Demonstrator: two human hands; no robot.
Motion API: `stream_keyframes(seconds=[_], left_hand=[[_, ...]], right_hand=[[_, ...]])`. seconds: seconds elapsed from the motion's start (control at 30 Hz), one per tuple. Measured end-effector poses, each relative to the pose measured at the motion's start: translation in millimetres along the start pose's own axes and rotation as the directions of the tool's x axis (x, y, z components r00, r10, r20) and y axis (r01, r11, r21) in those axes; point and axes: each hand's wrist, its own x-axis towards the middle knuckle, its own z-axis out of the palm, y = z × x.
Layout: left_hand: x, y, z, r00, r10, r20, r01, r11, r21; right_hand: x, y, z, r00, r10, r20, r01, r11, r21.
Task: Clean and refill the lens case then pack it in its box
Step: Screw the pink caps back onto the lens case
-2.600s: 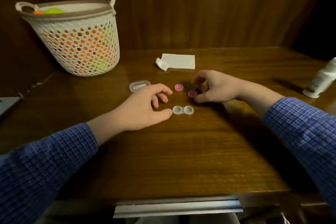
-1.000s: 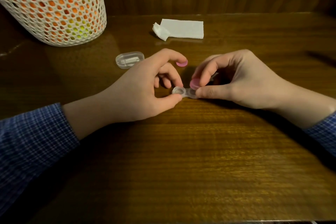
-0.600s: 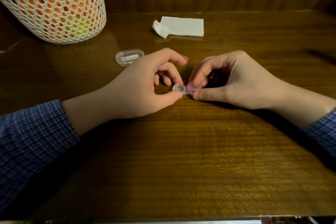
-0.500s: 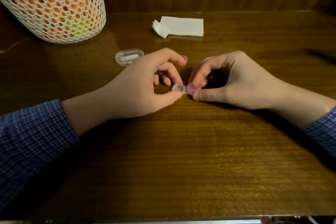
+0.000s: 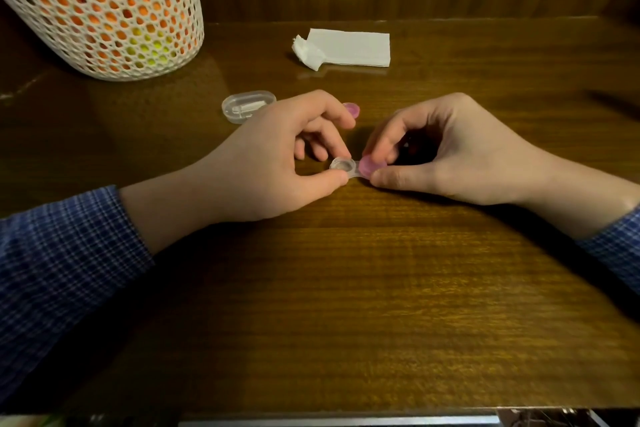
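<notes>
The clear two-well lens case (image 5: 343, 165) lies on the wooden table (image 5: 346, 305) between my hands. My left hand (image 5: 277, 158) pinches its left well, which has no cap, between thumb and fingers. My right hand (image 5: 446, 149) pinches a pink cap (image 5: 369, 166) sitting on the right well. A second pink cap (image 5: 352, 110) lies on the table just behind my left fingers, partly hidden. A small clear oval box (image 5: 247, 106) sits behind my left hand.
A white mesh basket (image 5: 104, 7) holding orange and green things stands at the back left. A folded white tissue (image 5: 346, 48) lies at the back centre. A wooden wall rises behind the table. A metal edge runs along the table's front.
My right hand picked a pink cap off the table and set it on the case's right well. My left hand took hold of the left well. The camera has moved closer.
</notes>
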Motion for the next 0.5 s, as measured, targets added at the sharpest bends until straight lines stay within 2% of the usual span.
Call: stream_keyframes(seconds=[0.13,0.37,0.5], left_hand=[[-0.2,0.3,-0.6,1.000,-0.001,0.002,0.001,1.000,0.001],[-0.1,0.1,-0.8,1.000,-0.010,-0.003,0.010,1.000,-0.014],[-0.1,0.4,-0.9,1.000,-0.015,0.000,0.015,1.000,-0.015]], right_hand=[[-0.2,-0.7,-0.2,1.000,0.000,0.016,0.000,1.000,-0.011],[0.2,1.9,5.2,0.998,-0.027,-0.055,0.022,0.995,-0.093],[-0.1,4.4,3.9,0.998,-0.059,-0.025,0.056,0.994,-0.094]])
